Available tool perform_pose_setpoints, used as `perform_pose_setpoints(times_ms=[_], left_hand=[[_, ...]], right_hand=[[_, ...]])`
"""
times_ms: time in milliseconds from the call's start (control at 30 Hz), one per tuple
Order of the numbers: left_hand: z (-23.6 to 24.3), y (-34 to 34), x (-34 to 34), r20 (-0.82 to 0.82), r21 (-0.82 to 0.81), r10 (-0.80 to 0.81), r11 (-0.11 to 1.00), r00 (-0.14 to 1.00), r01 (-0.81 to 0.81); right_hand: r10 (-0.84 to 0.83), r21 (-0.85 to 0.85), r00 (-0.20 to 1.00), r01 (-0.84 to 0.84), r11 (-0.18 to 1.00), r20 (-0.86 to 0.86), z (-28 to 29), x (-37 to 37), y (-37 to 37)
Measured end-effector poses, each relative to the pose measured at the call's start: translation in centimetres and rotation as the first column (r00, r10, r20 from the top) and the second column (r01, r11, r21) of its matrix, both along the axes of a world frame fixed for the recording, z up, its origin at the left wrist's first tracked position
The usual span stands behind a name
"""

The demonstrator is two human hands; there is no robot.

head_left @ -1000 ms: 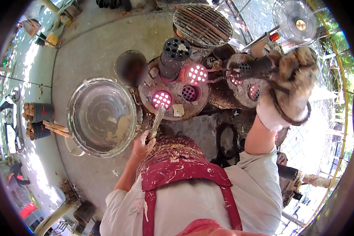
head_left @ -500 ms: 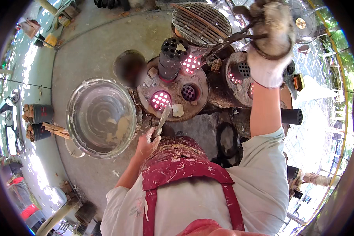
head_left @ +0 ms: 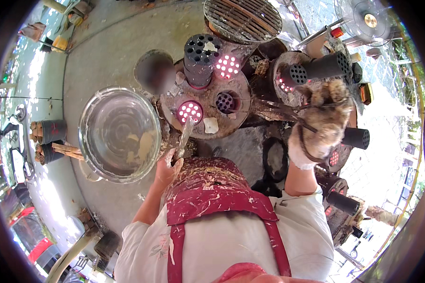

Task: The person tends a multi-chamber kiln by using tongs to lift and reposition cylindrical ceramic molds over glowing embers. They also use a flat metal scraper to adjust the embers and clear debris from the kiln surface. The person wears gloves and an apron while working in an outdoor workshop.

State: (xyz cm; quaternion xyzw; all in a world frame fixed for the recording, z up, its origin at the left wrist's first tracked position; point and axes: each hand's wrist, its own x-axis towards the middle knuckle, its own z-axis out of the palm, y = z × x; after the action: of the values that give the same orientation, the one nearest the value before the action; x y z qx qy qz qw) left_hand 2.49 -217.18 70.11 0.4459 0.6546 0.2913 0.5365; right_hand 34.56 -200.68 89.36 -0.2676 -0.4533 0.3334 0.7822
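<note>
My right hand (head_left: 318,129), in a thick soiled glove, is closed on the handles of dark metal tongs (head_left: 288,111). Their tips reach left to the rim of a stove hole that holds a black honeycomb briquette (head_left: 225,102); whether they touch it I cannot tell. My left hand (head_left: 167,167) is wrapped round a flat, pale-crusted stick (head_left: 186,134), whose far end lies by a glowing briquette (head_left: 190,112) in the round stove top (head_left: 174,96). Behind, a tall black briquette (head_left: 199,70) stands upright beside another glowing briquette (head_left: 227,66).
A wide metal basin (head_left: 157,141) with pale residue stands at left, a dark-mouthed round pot (head_left: 141,63) behind it. Far back lies a round grill grate (head_left: 212,33). A second stove (head_left: 281,63) with black briquettes and a fan (head_left: 370,21) are at right.
My right hand has come down and nearer with the tongs, their tips shifting from beside the far glowing briquette to beside the black one. My left hand keeps the stick near the front glowing briquette.
</note>
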Motion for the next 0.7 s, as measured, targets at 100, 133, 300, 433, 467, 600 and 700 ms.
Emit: perform_pose_setpoints(times_ms=[100,133,300,433,467,600,700], left_hand=[[1.7,-0.3,0.3,0.07,-0.089,0.093,0.992,0.993,-0.087],[2.3,-0.4,0.3,0.101,-0.117,0.125,0.987,0.987,-0.113],[1.2,-1.5,-0.3,-0.002,0.007,0.075,0.997,0.997,-0.075],[1.9,-1.7,-0.2,0.055,-0.095,0.086,0.992,0.995,-0.08],[1.9,-1.6,-0.2,0.048,-0.085,0.091,0.993,0.995,-0.087],[1.9,-1.8,0.0,0.033,-0.052,0.106,0.993,0.994,-0.104],[1.8,-2.2,-0.3,0.035,-0.049,0.129,0.991,0.991,-0.127]], right_hand=[[-0.052,-0.069,0.999,0.051,0.996,-0.016,-3.1,-0.2,0.2],[-0.015,-0.076,1.0,0.013,0.997,-0.015,-3.2,-0.5,0.3],[-0.039,-0.143,0.998,0.03,0.989,-0.058,-3.9,-1.3,0.3],[-0.062,-0.122,0.997,0.056,0.991,-0.05,-6.1,-2.0,1.5],[0.017,-0.101,0.994,-0.027,0.995,-0.105,-7.9,-1.7,2.1],[0.026,-0.25,0.982,-0.074,0.965,-0.188,-8.2,-2.7,2.7],[-0.082,-0.198,0.997,0.079,0.977,-0.006,-5.4,-3.9,2.6]])
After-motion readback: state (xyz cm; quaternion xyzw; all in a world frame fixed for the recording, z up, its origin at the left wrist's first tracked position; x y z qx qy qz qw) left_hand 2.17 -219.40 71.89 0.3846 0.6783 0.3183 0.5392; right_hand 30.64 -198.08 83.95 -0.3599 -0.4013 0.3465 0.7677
